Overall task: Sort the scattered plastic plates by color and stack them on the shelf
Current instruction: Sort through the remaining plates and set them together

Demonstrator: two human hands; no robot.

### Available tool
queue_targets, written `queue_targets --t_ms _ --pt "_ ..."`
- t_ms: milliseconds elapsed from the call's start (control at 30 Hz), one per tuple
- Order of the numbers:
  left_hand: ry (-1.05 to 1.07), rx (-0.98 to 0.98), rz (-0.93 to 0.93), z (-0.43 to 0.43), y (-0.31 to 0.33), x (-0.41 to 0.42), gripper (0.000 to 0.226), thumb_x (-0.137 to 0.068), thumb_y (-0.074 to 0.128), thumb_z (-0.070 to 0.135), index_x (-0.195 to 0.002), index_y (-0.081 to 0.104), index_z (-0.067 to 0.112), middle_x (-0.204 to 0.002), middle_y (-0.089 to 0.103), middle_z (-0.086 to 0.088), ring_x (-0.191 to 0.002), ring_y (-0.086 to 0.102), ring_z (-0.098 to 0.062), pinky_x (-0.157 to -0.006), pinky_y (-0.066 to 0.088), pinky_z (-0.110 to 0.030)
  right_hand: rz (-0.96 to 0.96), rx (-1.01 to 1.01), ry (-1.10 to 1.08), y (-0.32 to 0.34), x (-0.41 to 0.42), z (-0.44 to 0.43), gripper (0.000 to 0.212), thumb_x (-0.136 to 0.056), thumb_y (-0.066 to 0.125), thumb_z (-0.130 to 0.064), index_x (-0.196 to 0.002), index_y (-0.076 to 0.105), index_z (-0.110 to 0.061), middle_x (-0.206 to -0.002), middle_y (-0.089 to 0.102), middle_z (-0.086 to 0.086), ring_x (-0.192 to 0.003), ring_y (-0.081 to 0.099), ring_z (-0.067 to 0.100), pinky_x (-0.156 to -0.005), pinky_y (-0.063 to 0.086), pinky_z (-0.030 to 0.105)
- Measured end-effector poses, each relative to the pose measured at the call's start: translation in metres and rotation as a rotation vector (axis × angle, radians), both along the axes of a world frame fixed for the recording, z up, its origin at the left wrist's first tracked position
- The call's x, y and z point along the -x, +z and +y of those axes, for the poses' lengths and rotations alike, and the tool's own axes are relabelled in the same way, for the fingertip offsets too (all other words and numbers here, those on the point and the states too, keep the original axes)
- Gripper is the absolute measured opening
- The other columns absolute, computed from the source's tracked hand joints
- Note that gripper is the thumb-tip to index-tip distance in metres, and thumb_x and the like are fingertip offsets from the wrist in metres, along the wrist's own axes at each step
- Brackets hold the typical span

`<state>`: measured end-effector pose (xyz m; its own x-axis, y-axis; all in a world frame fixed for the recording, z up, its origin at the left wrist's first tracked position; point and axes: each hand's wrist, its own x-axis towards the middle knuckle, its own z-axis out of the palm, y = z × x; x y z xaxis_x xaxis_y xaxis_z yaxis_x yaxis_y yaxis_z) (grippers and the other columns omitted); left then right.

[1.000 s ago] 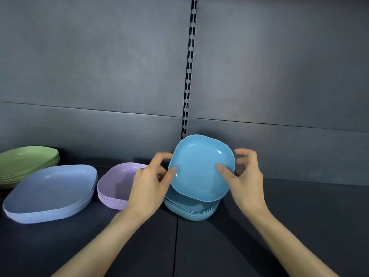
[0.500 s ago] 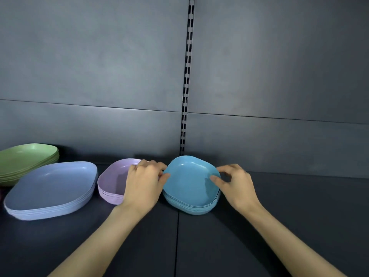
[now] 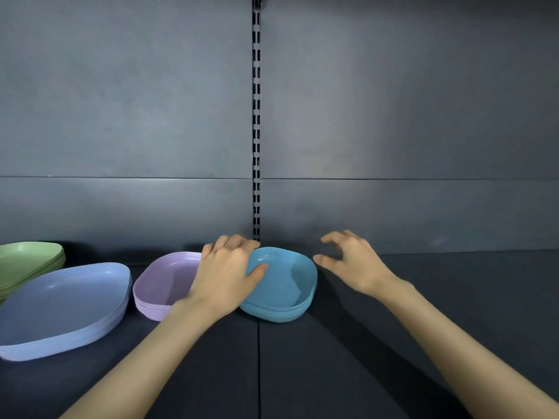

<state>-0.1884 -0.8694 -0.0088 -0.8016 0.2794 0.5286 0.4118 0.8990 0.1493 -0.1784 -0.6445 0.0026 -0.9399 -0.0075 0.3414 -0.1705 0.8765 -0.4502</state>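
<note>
Dark shelf (image 3: 393, 328) | left hand (image 3: 225, 278) grip holds blue stack (image 3: 284, 285) rim | right hand (image 3: 354, 264) loose, empty, just beside

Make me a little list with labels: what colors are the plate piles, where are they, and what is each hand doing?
Piles: four, in a row on the shelf
Far left: green stack
Next: periwinkle stack, the widest plates
Next: lilac stack
Middle: turquoise stack
Left hand: holds the turquoise stack's left rim, thumb inside the top plate
Right hand: just right of the turquoise stack, fingers loosely curled, holding nothing
</note>
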Motion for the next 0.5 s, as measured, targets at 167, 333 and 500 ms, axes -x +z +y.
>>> queue_targets --t_ms 167,333,500 --pt "-0.158 0.08 0.027 0.035 0.041 0.001 0.059 -0.091 0.047 0.05 -0.143 0.032 0.026 -0.14 0.043 0.004 -0.131 0.033 -0.018 -0.104 0.024 -0.033 0.062 -0.118 -0.106 0.044 -0.023 0.041 0.053 -0.088 0.062 -0.037 -0.134 0.045 -0.015 -0.133 0.046 0.008 -0.126 0.042 0.027 -0.103 0.038 0.038" --pt "-0.308 0.072 0.091 0.089 0.076 -0.013 0.063 -0.09 0.047 0.052 -0.143 0.028 0.026 -0.14 0.043 0.002 -0.13 0.033 -0.02 -0.105 0.025 -0.036 0.152 -0.141 -0.245 0.072 -0.061 0.098 0.049 -0.087 0.063 -0.03 -0.131 0.048 -0.014 -0.131 0.048 0.008 -0.122 0.046 0.028 -0.099 0.04 0.038" --pt "-0.432 0.088 0.121 0.155 0.09 -0.03 0.063 -0.09 0.047 0.053 -0.143 0.029 0.027 -0.141 0.042 0.003 -0.132 0.032 -0.018 -0.106 0.024 -0.036 0.166 -0.165 -0.375 0.081 -0.108 0.165 0.05 -0.087 0.064 -0.03 -0.131 0.048 -0.014 -0.133 0.047 0.006 -0.124 0.045 0.027 -0.099 0.041 0.04"
